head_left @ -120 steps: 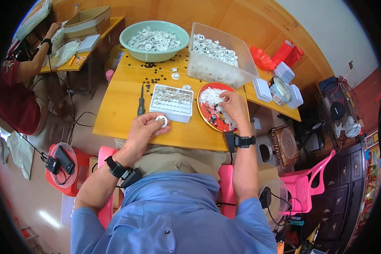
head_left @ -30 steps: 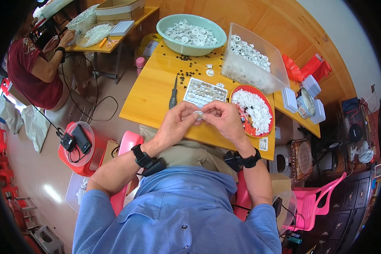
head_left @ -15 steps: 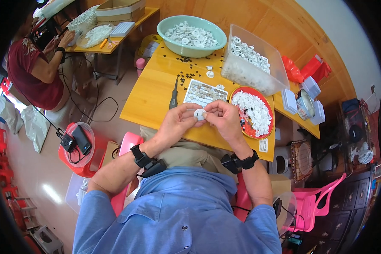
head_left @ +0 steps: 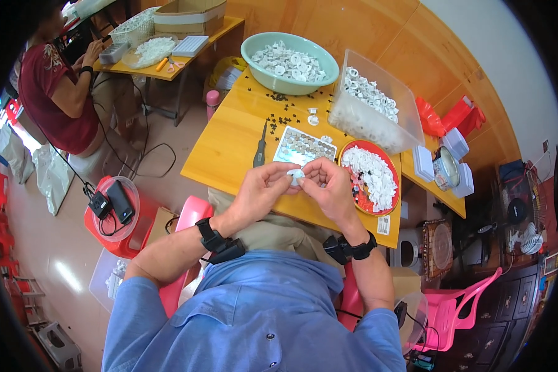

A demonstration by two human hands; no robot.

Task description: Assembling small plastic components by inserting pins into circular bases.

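A small round white plastic piece is pinched between my two hands at the front of the yellow table. My left hand grips its left side with closed fingers. From the right, the thumb and fingers of my right hand close on it too, covering part of it. Just beyond my fingers lies a white tray with rows of small round pieces. A screwdriver with a dark handle lies left of this tray. To the right, a red round tray holds a heap of small white parts.
A green basin and a clear plastic bin, both full of white parts, stand at the back. Small black parts are scattered before the basin. At far left a person sits by another table. Pink chair at right.
The view has shifted slightly, so the table sits lower in it. My fingers have closed further over the white piece, which now shows less of its face.
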